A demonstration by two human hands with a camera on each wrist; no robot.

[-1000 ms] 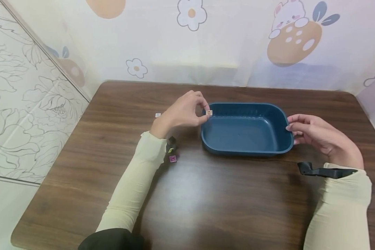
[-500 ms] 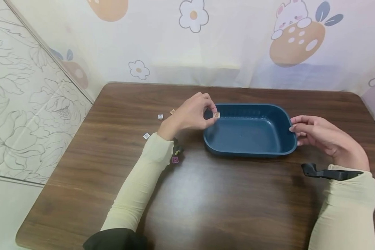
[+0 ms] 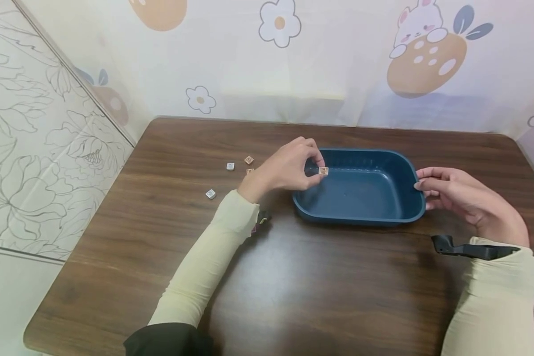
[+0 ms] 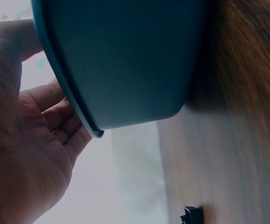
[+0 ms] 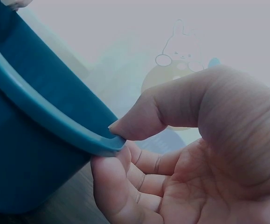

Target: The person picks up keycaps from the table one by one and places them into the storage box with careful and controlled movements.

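A dark blue plastic tub point(image 3: 351, 195) stands on the brown table. My left hand point(image 3: 287, 165) reaches over its left end, thumb and forefinger pinching a small square block point(image 3: 323, 171) with a tan-and-white patterned face. In the left wrist view the tub's outer wall point(image 4: 121, 60) hides the block, and the left hand point(image 4: 27, 140) shows behind the rim. My right hand point(image 3: 467, 198) holds the tub's right end. The right wrist view shows that hand's thumb point(image 5: 141, 116) inside the rim and the forefinger curled under it outside.
Left of the tub lie white blocks point(image 3: 210, 194) and orange-patterned blocks point(image 3: 248, 159), one partly behind the left wrist. A magenta piece point(image 3: 254, 229) peeks out beside the left sleeve. A patterned wall covering point(image 3: 293, 99) rises behind the table's back edge.
My left hand has moved right, carrying the pinched block further over the tub. More small blocks now show to the left of the forearm. My right hand keeps its hold on the rim.
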